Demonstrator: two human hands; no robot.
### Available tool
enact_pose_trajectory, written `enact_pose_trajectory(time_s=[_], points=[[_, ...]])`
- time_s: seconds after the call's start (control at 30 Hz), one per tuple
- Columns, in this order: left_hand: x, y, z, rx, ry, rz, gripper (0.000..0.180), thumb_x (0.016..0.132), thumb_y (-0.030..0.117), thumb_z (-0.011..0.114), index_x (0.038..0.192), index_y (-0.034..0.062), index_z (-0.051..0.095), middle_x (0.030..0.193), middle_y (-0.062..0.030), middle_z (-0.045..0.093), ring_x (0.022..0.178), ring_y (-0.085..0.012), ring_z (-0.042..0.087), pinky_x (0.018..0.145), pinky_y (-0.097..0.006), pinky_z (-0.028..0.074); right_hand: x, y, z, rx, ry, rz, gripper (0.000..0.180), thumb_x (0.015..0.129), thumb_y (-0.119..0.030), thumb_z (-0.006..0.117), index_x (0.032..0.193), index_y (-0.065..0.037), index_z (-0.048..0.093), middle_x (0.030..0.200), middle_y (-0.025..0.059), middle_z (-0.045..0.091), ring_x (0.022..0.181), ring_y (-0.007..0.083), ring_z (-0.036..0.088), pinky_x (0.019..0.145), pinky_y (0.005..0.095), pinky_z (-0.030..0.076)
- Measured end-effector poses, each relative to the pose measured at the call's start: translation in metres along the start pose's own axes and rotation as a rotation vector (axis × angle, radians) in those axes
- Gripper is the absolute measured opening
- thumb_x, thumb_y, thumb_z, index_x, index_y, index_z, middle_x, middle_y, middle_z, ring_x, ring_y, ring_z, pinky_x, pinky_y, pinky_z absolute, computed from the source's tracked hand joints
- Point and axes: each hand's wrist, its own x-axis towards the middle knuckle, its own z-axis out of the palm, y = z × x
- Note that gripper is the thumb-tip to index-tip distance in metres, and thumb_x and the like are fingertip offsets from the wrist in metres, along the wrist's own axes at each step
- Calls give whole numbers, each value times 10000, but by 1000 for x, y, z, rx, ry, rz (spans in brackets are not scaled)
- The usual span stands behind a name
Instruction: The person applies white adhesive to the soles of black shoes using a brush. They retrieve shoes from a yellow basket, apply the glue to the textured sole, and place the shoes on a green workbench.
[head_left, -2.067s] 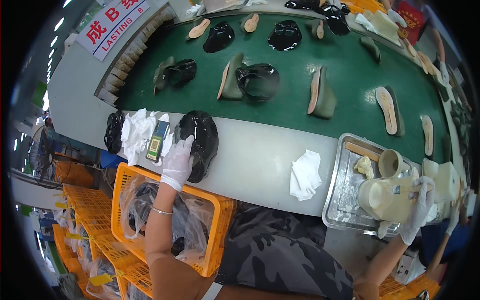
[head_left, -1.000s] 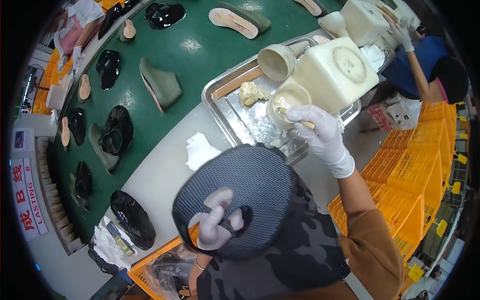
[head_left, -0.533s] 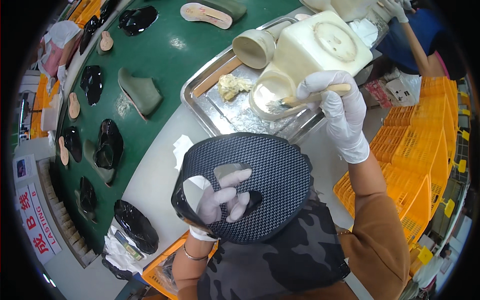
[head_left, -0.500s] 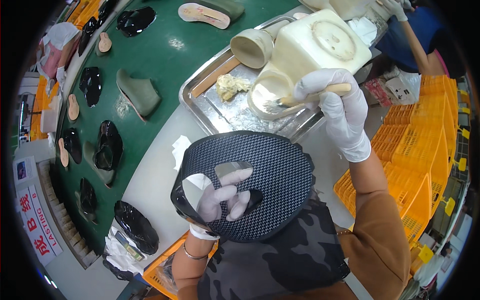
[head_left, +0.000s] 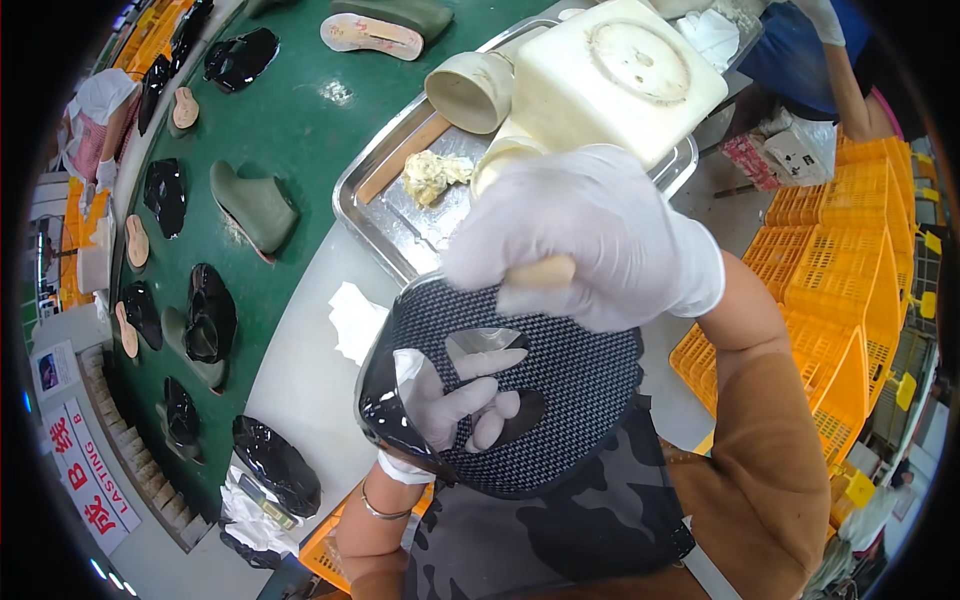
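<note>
A shoe upper (head_left: 590, 390), shiny black outside with a dark woven lining turned up, is held in front of my body. My gloved left hand (head_left: 465, 405) grips it, fingers showing through its opening. Over its far edge is my gloved right hand (head_left: 600, 230), closed around a brush's wooden handle (head_left: 540, 271); the bristles are hidden beneath the hand. Just beyond lies a metal tray (head_left: 345, 205) carrying a tipped whitish plastic container (head_left: 560, 95), a cream cup (head_left: 468, 92), a yellowish crusty lump (head_left: 433, 178), a wooden stick (head_left: 405, 158) and a partly covered pot (head_left: 503, 160).
On the left, a green conveyor belt (head_left: 300, 130) bears green shoe lasts (head_left: 255, 208), black uppers (head_left: 165, 195) and pale insoles (head_left: 137, 240). White paper (head_left: 355, 320) lies near the tray. Orange crates (head_left: 810, 270) stand at right. Other people work at far left and far right.
My right hand has brought the brush from the pot toward me, over the upper's far edge. The left hand still holds the upper. The conveyor and tray appear shifted left in view.
</note>
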Motion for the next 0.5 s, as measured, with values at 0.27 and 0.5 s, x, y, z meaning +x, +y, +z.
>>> enact_pose_trajectory(time_s=[0.27,0.5], points=[[-4,-3,-5,-241,168,-65,418,865,-5,378,1266,-112,433,748,-144,594,413,-96,416,397,-200,328,-27,-10,-8,223,206,227,122,878,-165,596,838,-50,598,851,79,654,723,190,630,623,286,487],[-19,-12,-13,-198,191,43,392,890,-9,361,1260,-68,475,804,-146,609,483,-119,502,416,-202,381,-28,9,8,301,199,113,167,949,-167,509,947,0,519,903,101,645,746,175,630,673,261,498]])
